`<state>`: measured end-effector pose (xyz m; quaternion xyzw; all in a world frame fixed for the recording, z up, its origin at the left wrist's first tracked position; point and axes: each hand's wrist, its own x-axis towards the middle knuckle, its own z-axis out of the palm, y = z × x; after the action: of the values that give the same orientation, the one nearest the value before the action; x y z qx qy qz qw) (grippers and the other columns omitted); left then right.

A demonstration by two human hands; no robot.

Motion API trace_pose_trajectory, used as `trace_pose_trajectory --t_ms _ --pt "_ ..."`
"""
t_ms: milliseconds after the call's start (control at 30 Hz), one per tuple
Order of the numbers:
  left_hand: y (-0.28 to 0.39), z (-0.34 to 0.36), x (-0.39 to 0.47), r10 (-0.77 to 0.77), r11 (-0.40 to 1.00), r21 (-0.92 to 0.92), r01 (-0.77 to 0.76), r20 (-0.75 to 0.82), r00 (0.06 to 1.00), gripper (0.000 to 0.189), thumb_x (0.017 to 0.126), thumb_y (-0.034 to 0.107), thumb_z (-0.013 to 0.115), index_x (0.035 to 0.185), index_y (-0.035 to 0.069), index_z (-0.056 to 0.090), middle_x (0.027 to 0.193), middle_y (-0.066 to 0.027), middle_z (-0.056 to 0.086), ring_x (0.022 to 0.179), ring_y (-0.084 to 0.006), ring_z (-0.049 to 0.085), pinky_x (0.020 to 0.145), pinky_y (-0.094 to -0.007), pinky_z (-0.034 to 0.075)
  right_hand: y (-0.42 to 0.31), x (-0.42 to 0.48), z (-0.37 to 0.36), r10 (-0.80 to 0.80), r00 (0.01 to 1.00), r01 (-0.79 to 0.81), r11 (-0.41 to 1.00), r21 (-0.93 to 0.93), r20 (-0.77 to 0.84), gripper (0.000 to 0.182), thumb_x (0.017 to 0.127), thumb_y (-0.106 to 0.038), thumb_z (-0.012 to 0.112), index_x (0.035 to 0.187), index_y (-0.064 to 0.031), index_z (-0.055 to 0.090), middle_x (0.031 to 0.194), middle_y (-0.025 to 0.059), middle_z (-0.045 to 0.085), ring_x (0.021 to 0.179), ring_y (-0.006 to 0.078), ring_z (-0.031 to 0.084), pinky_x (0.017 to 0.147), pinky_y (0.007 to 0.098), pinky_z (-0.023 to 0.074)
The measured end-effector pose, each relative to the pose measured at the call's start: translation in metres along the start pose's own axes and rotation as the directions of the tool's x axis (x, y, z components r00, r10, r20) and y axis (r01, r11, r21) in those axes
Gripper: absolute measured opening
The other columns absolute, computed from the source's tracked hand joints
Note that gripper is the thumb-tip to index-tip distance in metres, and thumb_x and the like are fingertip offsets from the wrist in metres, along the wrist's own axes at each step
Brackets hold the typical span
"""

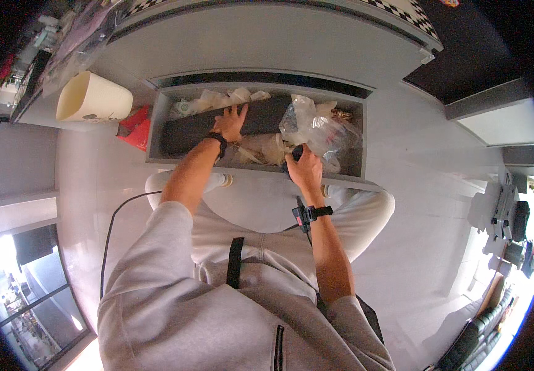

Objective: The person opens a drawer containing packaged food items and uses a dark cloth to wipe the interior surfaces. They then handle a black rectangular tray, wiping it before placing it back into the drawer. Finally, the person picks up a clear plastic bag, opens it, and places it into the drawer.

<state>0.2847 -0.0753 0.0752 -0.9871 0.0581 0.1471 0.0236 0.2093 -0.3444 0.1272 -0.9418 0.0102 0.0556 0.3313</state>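
Note:
A grey drawer (364, 139) stands pulled out in front of me, filled with plastic bags and a long dark flat item (188, 132). My left hand (231, 123) rests on that dark item with its fingers spread. In my right hand (306, 168), at the drawer's near edge, is a small black object (296, 153); its kind is hard to tell. A clear plastic bag (315, 121) lies crumpled just beyond the right hand. Pale translucent bags (260, 146) fill the space between the hands, and more pale bags (230, 97) lie along the drawer's far side.
Left of the drawer are a cream-coloured bin (95, 98) and a red bag (136, 129). The grey cabinet front (267, 51) rises beyond the drawer. My knees flank the drawer's near side on the pale floor (415, 185). A black cable (109, 222) runs at my left.

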Motion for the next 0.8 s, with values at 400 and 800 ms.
trace_pose_trajectory --t_ms 400,800 --pt "-0.086 -0.108 -0.053 -0.083 0.918 -0.388 -0.084 -0.394 0.916 0.046 0.074 0.021 0.075 0.115 0.0 0.069 0.106 -0.0248 0.069 0.102 -0.0418 0.066 0.088 -0.0461 0.053 -0.002 0.0 0.0 0.014 1.0 -0.014 1.0 -0.014 0.009 0.038 0.084 -0.038 0.066 0.104 -0.0053 0.064 0.089 0.0221 0.071 0.082 0.0428 0.069 0.072 0.0516 0.0565" --pt "-0.087 -0.156 -0.138 -0.214 0.735 -0.647 -0.203 -0.506 0.835 0.033 0.076 0.005 0.071 0.107 -0.007 0.069 0.075 -0.0085 0.07 0.074 -0.0069 0.055 0.068 -0.0288 0.049 0.006 0.001 0.004 -0.045 0.999 0.045 0.999 -0.012 -0.009 0.044 0.083 -0.038 0.066 0.112 -0.0052 0.062 0.094 0.0246 0.071 0.091 0.0443 0.068 0.079 0.0527 0.0544"
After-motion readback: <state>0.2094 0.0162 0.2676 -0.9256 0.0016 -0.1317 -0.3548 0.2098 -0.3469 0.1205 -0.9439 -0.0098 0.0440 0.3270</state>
